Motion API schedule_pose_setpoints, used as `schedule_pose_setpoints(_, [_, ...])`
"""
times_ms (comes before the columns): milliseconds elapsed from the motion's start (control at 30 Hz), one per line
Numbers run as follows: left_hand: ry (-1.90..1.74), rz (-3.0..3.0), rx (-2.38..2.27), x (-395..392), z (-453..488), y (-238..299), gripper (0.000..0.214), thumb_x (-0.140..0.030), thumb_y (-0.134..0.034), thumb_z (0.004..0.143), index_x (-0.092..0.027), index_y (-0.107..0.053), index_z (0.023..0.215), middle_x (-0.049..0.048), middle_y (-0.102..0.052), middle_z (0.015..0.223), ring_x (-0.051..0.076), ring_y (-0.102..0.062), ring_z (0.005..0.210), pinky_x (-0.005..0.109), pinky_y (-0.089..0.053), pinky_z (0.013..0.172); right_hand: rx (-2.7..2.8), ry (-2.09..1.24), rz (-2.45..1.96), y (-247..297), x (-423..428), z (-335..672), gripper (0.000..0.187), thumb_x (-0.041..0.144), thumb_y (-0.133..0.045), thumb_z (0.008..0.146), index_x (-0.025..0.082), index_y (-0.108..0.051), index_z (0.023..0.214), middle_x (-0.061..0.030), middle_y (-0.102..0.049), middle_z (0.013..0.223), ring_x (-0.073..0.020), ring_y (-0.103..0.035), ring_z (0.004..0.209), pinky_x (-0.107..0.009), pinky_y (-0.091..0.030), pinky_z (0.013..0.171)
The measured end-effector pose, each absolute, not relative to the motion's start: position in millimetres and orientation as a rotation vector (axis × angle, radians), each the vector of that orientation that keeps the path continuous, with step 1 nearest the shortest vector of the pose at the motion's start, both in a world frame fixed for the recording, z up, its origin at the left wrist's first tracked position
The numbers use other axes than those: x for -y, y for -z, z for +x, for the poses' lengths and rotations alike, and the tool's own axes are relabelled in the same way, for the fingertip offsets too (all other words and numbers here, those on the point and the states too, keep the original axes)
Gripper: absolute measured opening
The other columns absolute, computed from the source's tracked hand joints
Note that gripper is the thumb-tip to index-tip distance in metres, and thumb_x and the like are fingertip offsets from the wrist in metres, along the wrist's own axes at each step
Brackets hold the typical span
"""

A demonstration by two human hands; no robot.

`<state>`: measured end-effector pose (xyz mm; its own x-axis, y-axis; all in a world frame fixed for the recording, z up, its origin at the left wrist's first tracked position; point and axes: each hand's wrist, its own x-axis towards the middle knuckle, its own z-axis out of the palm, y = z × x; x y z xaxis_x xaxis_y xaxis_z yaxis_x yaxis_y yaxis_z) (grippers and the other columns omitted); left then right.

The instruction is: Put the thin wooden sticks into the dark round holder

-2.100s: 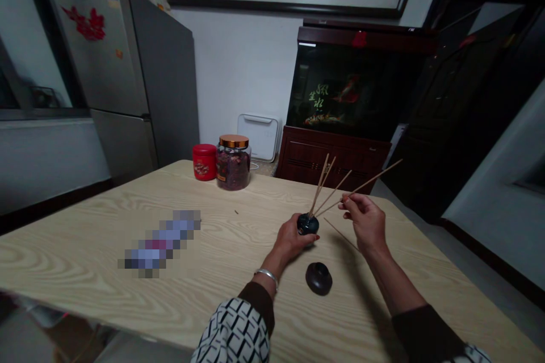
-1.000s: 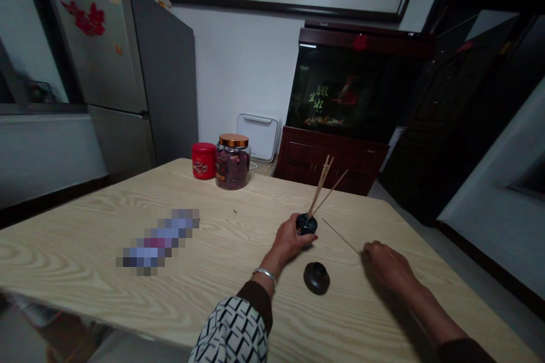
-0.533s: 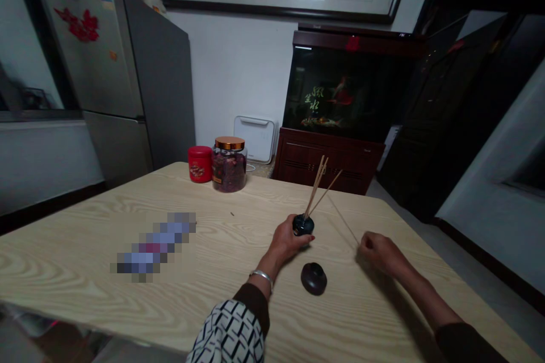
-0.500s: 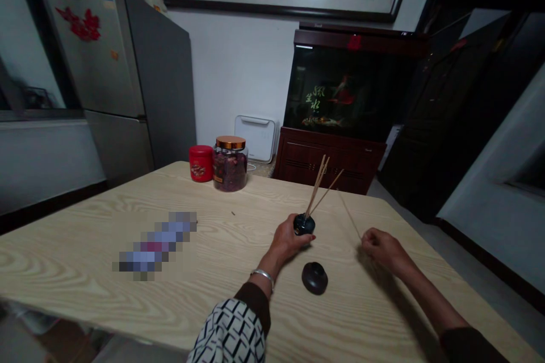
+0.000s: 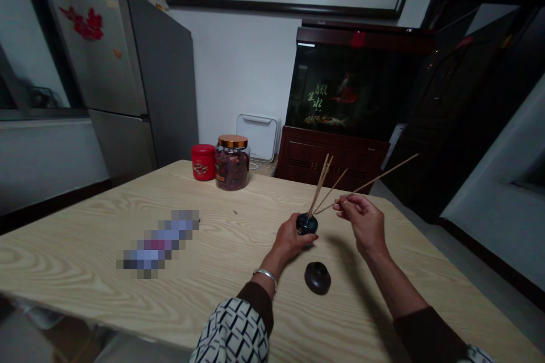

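Note:
A small dark glass diffuser bottle (image 5: 307, 223) stands on the table, with my left hand (image 5: 290, 240) wrapped round it. Several thin reed sticks (image 5: 320, 187) lean up out of its neck. My right hand (image 5: 361, 218) pinches one more reed stick (image 5: 392, 169) between thumb and fingers. This stick slants up to the right, and its lower end is at the bottle's mouth; whether it has entered, I cannot tell. Just in front of the bottle lies a dark rounded lid (image 5: 317, 278) with a hole in its top.
At the table's (image 5: 238, 255) far edge stand a red canister (image 5: 203, 162) and a glass jar (image 5: 232, 165) with a copper-coloured lid. A blurred-out flat object (image 5: 159, 241) lies to the left. Behind are a fridge (image 5: 166, 73) and a fish tank (image 5: 340, 84).
My right hand has moved left and up towards the bottle. The stick in it now tilts up to the right, its end at the bottle's mouth. My left hand keeps its hold.

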<state>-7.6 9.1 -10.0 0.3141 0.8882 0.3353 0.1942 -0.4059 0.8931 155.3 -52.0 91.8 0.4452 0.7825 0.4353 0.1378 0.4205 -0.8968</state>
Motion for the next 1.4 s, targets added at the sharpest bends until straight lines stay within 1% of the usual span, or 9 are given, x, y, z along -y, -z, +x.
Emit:
schedule_pose_setpoints(400, [-1.101,1.826,-1.006,-10.9,-7.0,11.3,0.063,-0.042,-0.079,0.062,-0.018,-0.056,0.115,0.0038,-0.067,0.097,0.018,-0.061,0.084,0.026,-0.047,0.072,1.293,-0.421,-1.268,-75.7,32.9,138.6,0.036,0.052,-0.066,0.073,0.017,-0.062,0.079,-0.0044,-0.067,0.072,-0.0191,-0.066,0.065,-0.029,-0.051,0.057])
schedule_pose_setpoints(533, [-1.092,1.839,-1.021,-10.9,-7.1,10.7,0.061,-0.041,-0.078,0.062,-0.018,-0.057,0.114,0.0034,-0.067,0.095,0.018,-0.061,0.082,0.027,-0.046,0.072,1.453,-0.268,-1.391,-64.3,25.1,138.5,0.028,0.046,-0.06,0.079,0.019,-0.063,0.077,-0.002,-0.066,0.068,-0.0158,-0.061,0.059,-0.028,-0.046,0.059])
schedule_pose_setpoints(800, [-1.107,1.857,-1.016,-10.9,-7.3,10.5,0.053,-0.034,-0.075,0.065,-0.019,-0.057,0.113,0.0027,-0.068,0.093,0.018,-0.062,0.082,0.026,-0.045,0.07,1.582,-0.238,-1.597,-48.1,22.5,131.9,0.019,0.039,-0.056,0.08,0.022,-0.064,0.078,-0.0016,-0.067,0.072,-0.0176,-0.061,0.068,-0.028,-0.044,0.064])
schedule_pose_setpoints(867, [-1.107,1.855,-1.018,-10.6,-7.3,10.6,0.054,-0.034,-0.074,0.065,-0.018,-0.056,0.113,0.003,-0.068,0.092,0.019,-0.062,0.081,0.026,-0.044,0.069,1.549,-0.223,-1.621,-43.7,25.6,132.9,0.023,0.043,-0.057,0.079,0.023,-0.062,0.087,-0.0011,-0.065,0.074,-0.0176,-0.061,0.068,-0.028,-0.044,0.064])
schedule_pose_setpoints(967, [-1.111,1.85,-0.997,-9.0,-8.1,10.0,0.053,-0.037,-0.073,0.067,-0.018,-0.056,0.113,0.0038,-0.068,0.094,0.019,-0.062,0.082,0.027,-0.046,0.07,1.494,-0.189,-1.675,-34.8,29.7,137.2,0.046,0.051,-0.065,0.071,0.022,-0.055,0.105,-0.0037,-0.064,0.091,-0.0185,-0.061,0.074,-0.03,-0.046,0.067])
schedule_pose_setpoints(1067, [-1.124,1.88,-0.959,-7.3,-8.5,10.4,0.052,-0.035,-0.07,0.069,-0.019,-0.055,0.116,0.0053,-0.067,0.099,0.02,-0.062,0.086,0.029,-0.047,0.076,1.584,-0.323,-1.721,-26.6,32.0,140.1,0.054,0.049,-0.07,0.065,0.021,-0.055,0.11,-0.0071,-0.062,0.106,-0.0198,-0.062,0.083,-0.031,-0.046,0.072])
schedule_pose_setpoints(1167, [-1.156,1.932,-0.923,-8.6,-7.3,15.2,0.07,-0.036,-0.073,0.066,-0.016,-0.047,0.128,0.0102,-0.061,0.117,0.024,-0.059,0.103,0.034,-0.047,0.089,1.667,-0.45,-1.719,-22.1,30.7,139.6,0.051,0.046,-0.069,0.068,0.022,-0.057,0.111,-0.0054,-0.065,0.1,-0.0202,-0.063,0.085,-0.031,-0.046,0.074])
schedule_pose_setpoints(1267, [-1.183,1.951,-0.984,-13.3,-6.3,23.2,0.099,-0.033,-0.076,0.058,-0.009,-0.029,0.142,0.0187,-0.045,0.138,0.032,-0.042,0.127,0.041,-0.036,0.107,1.673,-0.42,-1.744,-19.9,22.0,140.1,0.05,0.047,-0.069,0.069,0.023,-0.057,0.111,-0.004,-0.068,0.094,-0.0207,-0.064,0.085,-0.03,-0.046,0.074])
schedule_pose_setpoints(1400, [-1.233,1.928,-1.047,-18.6,-7.8,30.7,0.098,-0.023,-0.066,0.065,-0.007,-0.016,0.148,0.0199,-0.032,0.147,0.031,-0.029,0.137,0.043,-0.026,0.114,1.642,-0.345,-1.822,-17.0,-2.6,148.2,0.049,0.049,-0.068,0.07,0.022,-0.057,0.109,-0.0059,-0.069,0.097,-0.0212,-0.064,0.086,-0.03,-0.046,0.072])
